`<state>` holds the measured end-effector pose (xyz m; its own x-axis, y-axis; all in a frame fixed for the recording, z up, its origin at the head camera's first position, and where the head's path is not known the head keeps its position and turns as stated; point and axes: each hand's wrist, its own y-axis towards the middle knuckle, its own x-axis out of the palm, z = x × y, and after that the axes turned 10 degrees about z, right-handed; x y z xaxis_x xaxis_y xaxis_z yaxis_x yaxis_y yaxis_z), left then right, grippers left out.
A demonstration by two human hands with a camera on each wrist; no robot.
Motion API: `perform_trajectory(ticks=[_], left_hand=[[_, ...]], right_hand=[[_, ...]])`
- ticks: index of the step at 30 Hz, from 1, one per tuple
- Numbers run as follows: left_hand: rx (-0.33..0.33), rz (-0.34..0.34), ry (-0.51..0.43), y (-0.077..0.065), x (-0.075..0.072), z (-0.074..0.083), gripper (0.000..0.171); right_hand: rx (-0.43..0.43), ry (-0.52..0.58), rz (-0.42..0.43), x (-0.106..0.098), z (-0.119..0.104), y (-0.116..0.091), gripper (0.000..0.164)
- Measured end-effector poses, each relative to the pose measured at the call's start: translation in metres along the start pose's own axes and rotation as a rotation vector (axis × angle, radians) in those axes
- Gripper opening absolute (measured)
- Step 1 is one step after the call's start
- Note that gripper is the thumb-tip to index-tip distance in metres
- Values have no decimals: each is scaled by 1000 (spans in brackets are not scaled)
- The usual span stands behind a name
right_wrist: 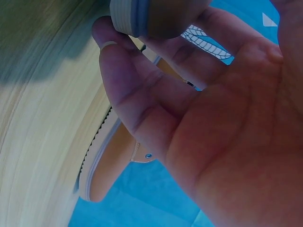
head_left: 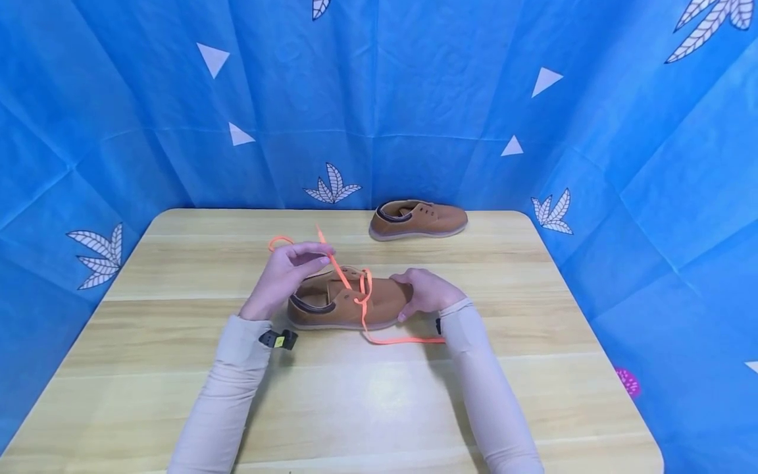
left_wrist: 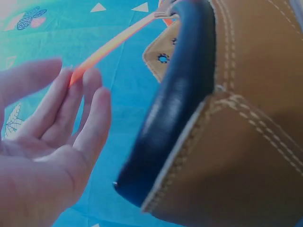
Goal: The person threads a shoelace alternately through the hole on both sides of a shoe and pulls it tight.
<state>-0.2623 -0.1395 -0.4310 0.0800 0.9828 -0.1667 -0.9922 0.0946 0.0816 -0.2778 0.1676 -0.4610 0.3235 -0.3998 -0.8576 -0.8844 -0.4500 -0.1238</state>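
A brown shoe (head_left: 385, 299) stands on the table, its toe to the right, with an orange shoelace (head_left: 340, 271) partly threaded through its eyelets. Above the shoe's opening, my left hand (head_left: 290, 273) holds one stretch of the lace between its fingers. That stretch runs straight up from the eyelets, and its tip shows above the hand. In the left wrist view the lace (left_wrist: 116, 43) passes between the fingers, beside the dark padded heel collar (left_wrist: 165, 109). My right hand (head_left: 432, 289) grips the toe, thumb on the near side and fingers on the far side.
A second brown shoe (head_left: 435, 220), with no lace in its eyelets, stands at the table's back edge. The lace's other end lies on the wooden table (head_left: 367, 408) near my right wrist. A blue patterned curtain (head_left: 379, 99) surrounds the back and sides.
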Motion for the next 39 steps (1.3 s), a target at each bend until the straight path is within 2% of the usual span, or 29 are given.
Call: perform_trajectory(ticks=[7, 10, 12, 14, 16, 19, 21, 23, 25, 28, 30, 32, 34, 37, 39], left_hand=[[70, 154, -67, -2, 2, 8, 38], [81, 214, -74, -3, 3, 11, 39], [72, 230, -51, -4, 1, 13, 41], [52, 227, 47, -4, -3, 13, 42], [38, 203, 215, -4, -9, 11, 42], [25, 128, 493, -2, -18, 4, 41], [16, 77, 630, -2, -22, -1, 41], [3, 40, 718, -2, -24, -5, 44], [3, 39, 788, -4, -22, -5, 46], [80, 68, 838, -6, -15, -3, 44], [168, 69, 825, -8, -6, 1, 39], [262, 35, 809, -9, 5, 4, 30], [319, -35, 795, -12, 17, 8, 22], [351, -126, 807, -15, 31, 10, 14], [353, -150, 816, -16, 36, 9, 12]], right_hand=[[14, 7, -7, -1, 1, 1, 86], [15, 4, -7, -1, 1, 1, 86], [14, -1, -6, -1, 1, 1, 87], [14, -3, -6, -1, 1, 2, 88], [18, -5, -9, -2, 0, 2, 90], [24, -6, -24, -3, 0, 2, 93], [22, 10, -26, -4, -2, 1, 93], [4, 47, 26, -5, -7, 0, 84], [-17, 110, 129, -6, -15, 1, 64], [-50, 238, 317, -3, -33, 4, 31], [-53, 321, 386, 2, -44, 6, 21], [-40, 380, 386, 9, -52, 7, 24], [-24, 411, 349, 16, -57, 9, 28], [-8, 432, 281, 22, -57, 10, 29], [-13, 456, 254, 24, -54, 10, 23]])
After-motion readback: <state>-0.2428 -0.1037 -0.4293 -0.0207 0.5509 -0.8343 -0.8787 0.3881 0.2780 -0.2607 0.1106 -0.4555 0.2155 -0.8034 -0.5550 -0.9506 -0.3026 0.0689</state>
